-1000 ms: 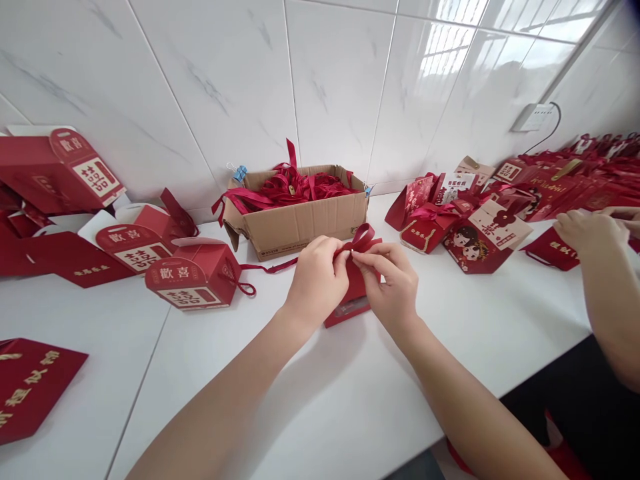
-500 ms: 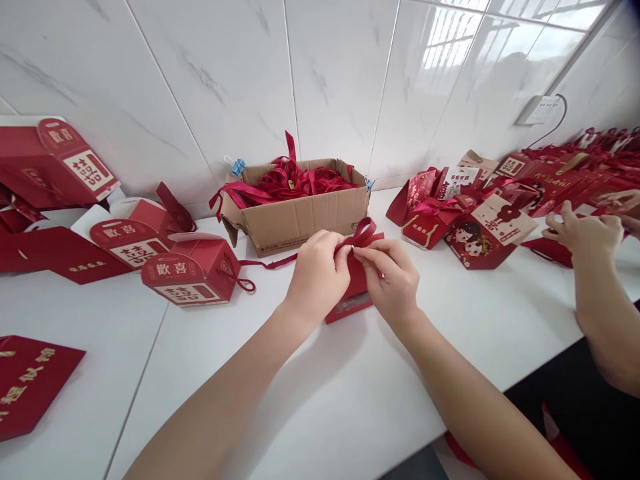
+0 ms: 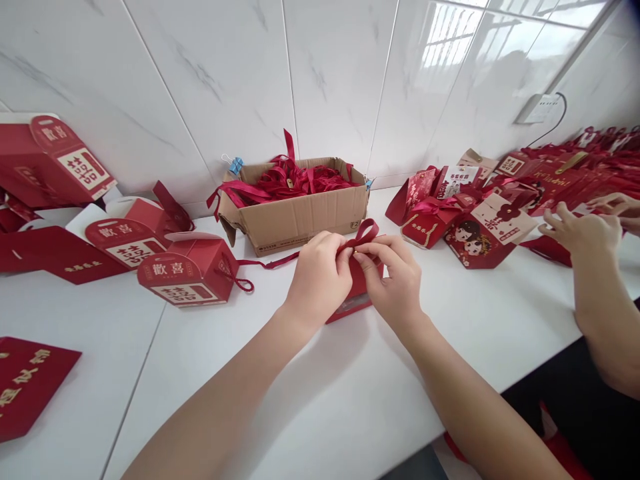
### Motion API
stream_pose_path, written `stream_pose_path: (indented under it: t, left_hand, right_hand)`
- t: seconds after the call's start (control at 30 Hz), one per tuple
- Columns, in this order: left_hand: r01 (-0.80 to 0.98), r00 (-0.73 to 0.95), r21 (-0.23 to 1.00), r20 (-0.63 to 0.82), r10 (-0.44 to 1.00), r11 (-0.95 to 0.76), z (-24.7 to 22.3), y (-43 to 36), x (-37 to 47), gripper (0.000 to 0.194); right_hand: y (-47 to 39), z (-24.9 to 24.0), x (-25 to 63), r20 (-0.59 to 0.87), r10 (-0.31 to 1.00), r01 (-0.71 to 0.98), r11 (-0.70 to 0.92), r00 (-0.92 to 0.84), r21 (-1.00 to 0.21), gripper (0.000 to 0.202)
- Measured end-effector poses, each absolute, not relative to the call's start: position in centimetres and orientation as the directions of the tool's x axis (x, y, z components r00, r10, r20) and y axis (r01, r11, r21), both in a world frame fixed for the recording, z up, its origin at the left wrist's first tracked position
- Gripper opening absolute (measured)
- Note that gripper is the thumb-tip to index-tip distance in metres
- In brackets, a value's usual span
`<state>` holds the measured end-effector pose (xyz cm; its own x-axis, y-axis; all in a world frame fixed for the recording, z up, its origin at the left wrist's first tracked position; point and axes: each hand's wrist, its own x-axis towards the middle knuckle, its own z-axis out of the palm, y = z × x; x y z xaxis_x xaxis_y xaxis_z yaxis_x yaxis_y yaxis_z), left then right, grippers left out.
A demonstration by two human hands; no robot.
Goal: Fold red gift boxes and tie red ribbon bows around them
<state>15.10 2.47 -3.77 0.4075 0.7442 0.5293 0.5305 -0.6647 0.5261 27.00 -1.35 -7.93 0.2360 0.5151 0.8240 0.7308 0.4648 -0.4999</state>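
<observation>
A small red gift box (image 3: pixel 358 288) stands on the white table in front of me, partly hidden by my hands. At its top my left hand (image 3: pixel 320 272) is closed, pinching a dark red ribbon (image 3: pixel 369 230) that rises in a loop. Close beside it, my right hand (image 3: pixel 395 273) pinches the same ribbon between thumb and forefinger, with a tiny gold-coloured spot at the fingertips. A tail of the ribbon runs left across the table toward a red box with white-panelled lettering (image 3: pixel 187 270).
Behind my hands sits a cardboard box (image 3: pixel 305 220) full of red ribbons. Red boxes (image 3: pixel 127 240) stand at left, with a flat red piece (image 3: pixel 35 383) nearer. Several decorated boxes (image 3: pixel 487 233) fill the right. A co-worker's hands (image 3: pixel 583 230) work at far right.
My hands stay at the top of the box, with only slight finger movement on the ribbon. A small gold spot now shows at my right fingertips, where a whitish one showed before.
</observation>
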Motion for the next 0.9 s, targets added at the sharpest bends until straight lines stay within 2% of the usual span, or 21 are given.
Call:
stream_pose_path:
  t: [0.17,0.27,0.33,0.4,0.43,0.53,0.6,0.7,0.8,0.9]
  left_hand:
    - [0.524,0.418,0.536,0.515,0.748,-0.662,-3.7,2.6,15.0,0.015]
    - [0.512,0.446,0.549,0.487,0.751,-0.661,-3.5,2.8,14.7,0.014]
    - [0.494,0.492,0.549,0.464,0.737,-0.675,-3.1,3.1,14.3,0.013]
    - [0.458,0.563,0.543,0.435,0.702,-0.704,-2.6,3.4,13.7,0.013]
    - [0.430,0.608,0.538,0.420,0.673,-0.725,-2.4,3.5,13.4,0.014]
    - [0.310,0.743,0.503,0.401,0.536,-0.807,-1.9,4.0,12.3,0.016]
    - [0.222,0.791,0.441,0.440,0.425,-0.870,-1.8,4.2,11.6,0.018]
    - [0.104,0.776,0.282,0.577,0.255,-0.954,-1.6,4.0,11.0,0.018]
    - [0.067,0.707,0.069,0.701,0.096,-0.995,-1.0,3.0,10.8,0.021]
    - [0.077,0.664,-0.085,0.748,-0.012,-0.993,-0.2,1.6,10.6,0.019]
  right_hand:
    - [-1.4,-7.9,27.2,0.791,0.504,0.731,0.384,0.346,-0.564,0.007]
    - [-1.2,-7.9,27.9,0.712,0.534,0.685,0.301,0.455,-0.664,0.029]
    - [-1.1,-7.8,28.6,0.638,0.594,0.600,0.302,0.489,-0.741,0.050]
    - [-1.0,-7.6,29.2,0.566,0.702,0.469,0.362,0.431,-0.806,0.066]
    - [-1.1,-7.5,29.5,0.538,0.762,0.401,0.393,0.362,-0.827,0.066]
    - [-1.4,-7.2,29.9,0.511,0.845,0.296,0.453,0.159,-0.841,0.043]
    - [-1.7,-7.1,29.7,0.591,0.796,0.329,0.528,0.128,-0.783,0.031]
    - [-2.2,-6.9,28.8,0.781,0.614,0.410,0.686,0.115,-0.601,0.022]
    - [-2.9,-6.3,28.1,0.887,0.451,0.445,0.779,0.093,-0.443,0.023]
    - [-3.8,-5.6,27.8,0.941,0.332,0.458,0.827,0.069,-0.326,0.025]
